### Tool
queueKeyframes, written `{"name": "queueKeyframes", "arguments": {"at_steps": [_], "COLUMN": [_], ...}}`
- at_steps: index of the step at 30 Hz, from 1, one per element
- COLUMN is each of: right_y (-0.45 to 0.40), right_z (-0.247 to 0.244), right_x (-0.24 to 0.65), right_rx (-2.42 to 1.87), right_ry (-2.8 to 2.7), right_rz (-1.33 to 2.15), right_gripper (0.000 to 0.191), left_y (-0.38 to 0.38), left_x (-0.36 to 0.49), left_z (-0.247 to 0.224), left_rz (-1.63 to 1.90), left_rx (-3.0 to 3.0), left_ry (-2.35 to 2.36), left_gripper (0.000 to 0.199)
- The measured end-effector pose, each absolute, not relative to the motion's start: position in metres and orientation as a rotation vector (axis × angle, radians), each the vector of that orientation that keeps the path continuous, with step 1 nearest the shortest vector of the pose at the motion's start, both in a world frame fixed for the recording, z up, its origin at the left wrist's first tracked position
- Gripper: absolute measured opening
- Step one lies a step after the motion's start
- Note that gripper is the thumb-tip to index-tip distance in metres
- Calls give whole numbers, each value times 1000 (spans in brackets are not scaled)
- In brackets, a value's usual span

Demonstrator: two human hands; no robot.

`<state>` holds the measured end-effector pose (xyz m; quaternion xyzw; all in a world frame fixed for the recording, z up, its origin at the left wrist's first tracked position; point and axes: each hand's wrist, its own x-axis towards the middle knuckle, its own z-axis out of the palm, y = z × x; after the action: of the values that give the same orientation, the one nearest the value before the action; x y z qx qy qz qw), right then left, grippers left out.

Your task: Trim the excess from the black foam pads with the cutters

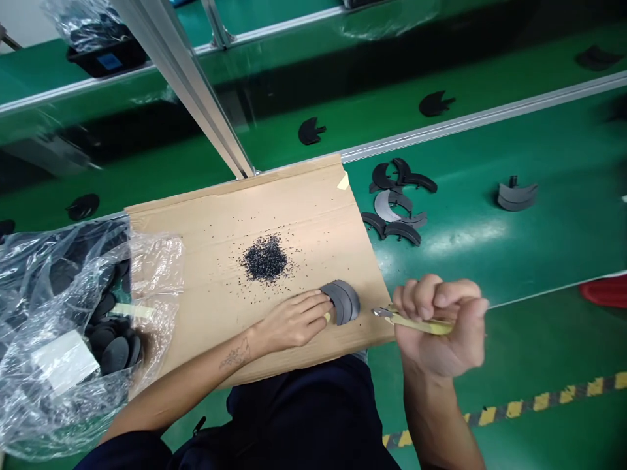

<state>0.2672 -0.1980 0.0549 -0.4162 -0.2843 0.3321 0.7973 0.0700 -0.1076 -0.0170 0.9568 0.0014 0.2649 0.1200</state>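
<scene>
Stacked dark arc pieces (343,301) are sitting on the cardboard sheet (304,202) near its right edge, and my left hand (291,321) is pressing against them while my right hand (441,326) is clenching a yellow utility knife (416,321). I am risking a cut to my left hand if the pieces slide and the blade (381,313) slips.

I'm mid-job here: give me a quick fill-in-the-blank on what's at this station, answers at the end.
The right hand grips a yellow-handled ____.
The left hand presses on dark grey curved pieces lying on flattened ____, near a pile of black granules.
Dark rounded pieces sit inside a clear ____ bag.

Answers: utility knife; cardboard; plastic.
</scene>
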Motion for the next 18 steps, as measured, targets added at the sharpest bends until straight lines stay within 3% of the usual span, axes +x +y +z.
{"name": "queueKeyframes", "arguments": {"at_steps": [7,12,18], "right_y": [-191,-186,-184], "right_z": [41,35,20], "right_x": [256,252,248], "right_rx": [-877,-909,-925], "right_ry": [-592,-572,-541], "right_rz": [759,780,792], "right_gripper": [30,31,33], "left_y": [-106,-87,-71], "left_x": [72,96,107], "left_z": [-6,1,2], "left_rz": [618,283,94], "left_rx": [2500,2436,2277], "left_ry": [431,254,189], "left_gripper": [15,27,23]}}
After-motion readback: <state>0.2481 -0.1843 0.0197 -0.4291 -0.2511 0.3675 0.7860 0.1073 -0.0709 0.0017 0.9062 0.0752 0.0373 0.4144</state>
